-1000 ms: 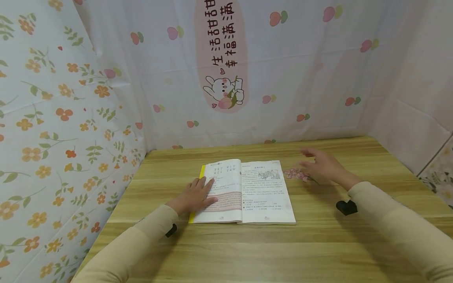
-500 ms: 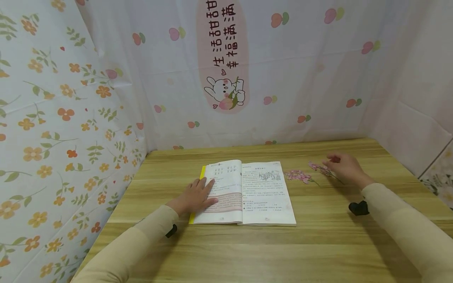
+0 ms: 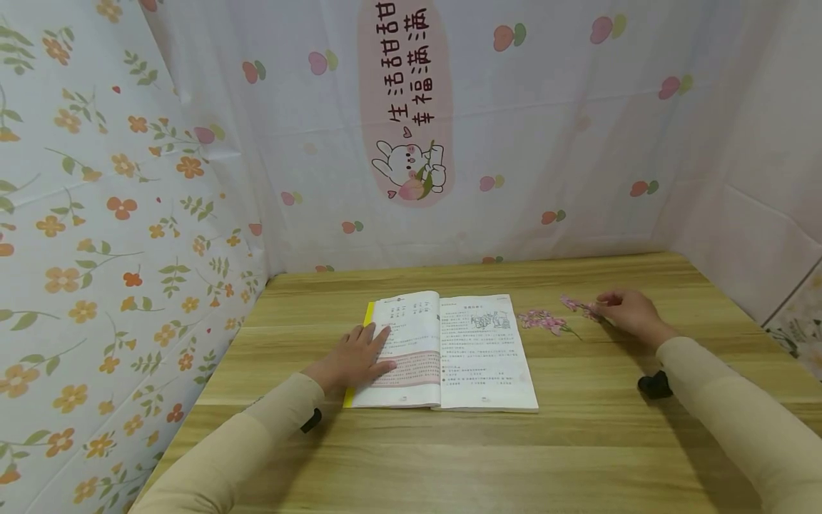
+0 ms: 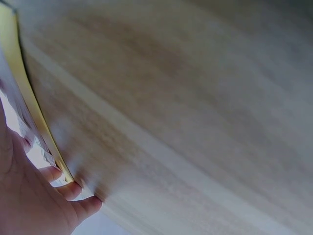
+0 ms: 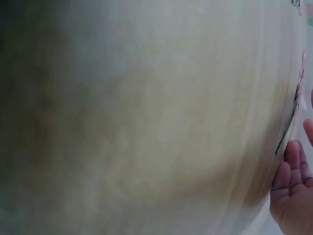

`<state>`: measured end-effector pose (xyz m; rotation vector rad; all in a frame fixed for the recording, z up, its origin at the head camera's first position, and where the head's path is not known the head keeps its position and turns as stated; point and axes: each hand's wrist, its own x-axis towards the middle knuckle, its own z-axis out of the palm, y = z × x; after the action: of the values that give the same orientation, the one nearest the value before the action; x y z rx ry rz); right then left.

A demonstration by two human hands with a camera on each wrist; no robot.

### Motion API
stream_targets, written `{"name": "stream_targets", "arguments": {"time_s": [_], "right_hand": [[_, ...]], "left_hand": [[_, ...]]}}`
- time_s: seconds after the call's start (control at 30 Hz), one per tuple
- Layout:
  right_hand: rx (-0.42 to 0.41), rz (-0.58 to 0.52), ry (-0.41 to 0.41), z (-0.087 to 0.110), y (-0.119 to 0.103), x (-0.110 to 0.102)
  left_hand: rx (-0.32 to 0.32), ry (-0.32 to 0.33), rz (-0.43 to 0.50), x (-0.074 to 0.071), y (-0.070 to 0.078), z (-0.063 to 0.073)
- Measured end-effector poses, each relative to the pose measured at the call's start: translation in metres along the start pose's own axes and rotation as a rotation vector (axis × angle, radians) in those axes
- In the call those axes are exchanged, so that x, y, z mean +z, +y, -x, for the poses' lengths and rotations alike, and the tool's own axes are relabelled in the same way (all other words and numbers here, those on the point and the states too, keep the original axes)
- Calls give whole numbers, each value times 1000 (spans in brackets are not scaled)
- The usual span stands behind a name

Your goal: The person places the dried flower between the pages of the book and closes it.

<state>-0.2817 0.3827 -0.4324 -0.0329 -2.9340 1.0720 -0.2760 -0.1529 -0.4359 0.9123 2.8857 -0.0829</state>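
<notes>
An open book (image 3: 481, 357) with printed pages and a yellow edge lies on the wooden table. My left hand (image 3: 353, 357) rests on its left page with fingers spread; in the left wrist view, the fingertips (image 4: 90, 205) reach along the yellow edge (image 4: 32, 98). To the right of the book lies a pink flower sprig (image 3: 542, 321) with a thin stem. Beyond it is a second pink flower sprig (image 3: 574, 305), whose stem end my right hand (image 3: 632, 312) covers. The right wrist view shows that hand's fingers (image 5: 293, 152) low by the stem, somewhat apart; the thumb's contact is hidden.
The wooden table (image 3: 411, 464) meets a patterned cloth backdrop (image 3: 546, 143) at the back. An orange-flowered cloth (image 3: 128, 250) hangs along the left side. Another pale cloth (image 3: 758, 178) borders the right.
My right hand has moved right from over the first sprig to the second one, then lowered toward its stem. My left hand has stayed on the page.
</notes>
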Motion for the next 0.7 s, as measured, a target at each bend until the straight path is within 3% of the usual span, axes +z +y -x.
{"name": "stream_targets", "arguments": {"time_s": [0.4, 0.7], "right_hand": [[-76, 80, 19, -3, 4, 6], [-74, 96, 27, -3, 2, 5]], "left_hand": [[8, 12, 17, -5, 3, 2], [2, 11, 13, -2, 2, 2]]}}
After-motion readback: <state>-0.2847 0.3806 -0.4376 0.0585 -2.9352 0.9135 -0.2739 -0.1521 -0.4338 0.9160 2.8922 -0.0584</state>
